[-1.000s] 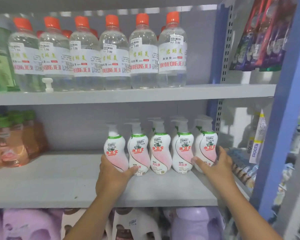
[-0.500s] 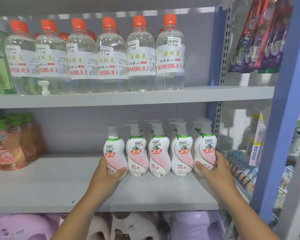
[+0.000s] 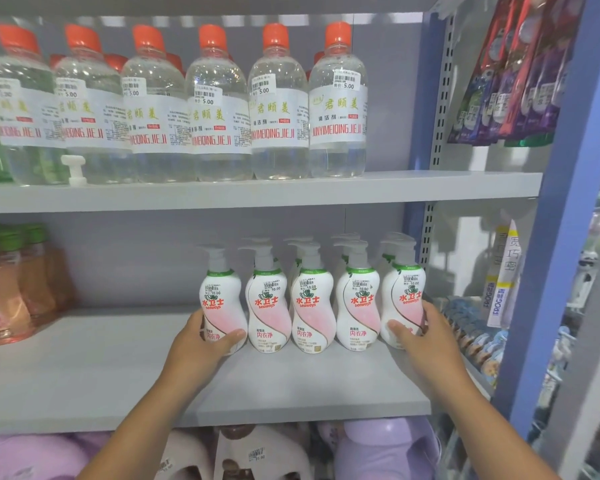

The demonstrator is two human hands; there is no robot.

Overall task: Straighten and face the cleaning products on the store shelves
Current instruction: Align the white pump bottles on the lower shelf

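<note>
On the middle shelf (image 3: 291, 393), toward four o'clock, the pump-bottle row (image 3: 312, 306) is clasped at its ends by the left hand (image 3: 201, 344) and right hand (image 3: 420, 337), fingers curled round the end bottles; labels should be squared forward with even, gentle pressure.

Looking forward and slightly down from head height, facing the store shelving squarely and close up. Sitting near enough for the middle shelf (image 3: 291, 393) to be filling the lower centre, the upper shelf (image 3: 257, 194) crossing above it. Taking in both forearms rising from the bottom edge. Catching the blue upright (image 3: 565, 237) at the right. Sharing nothing, being the only view.
</note>
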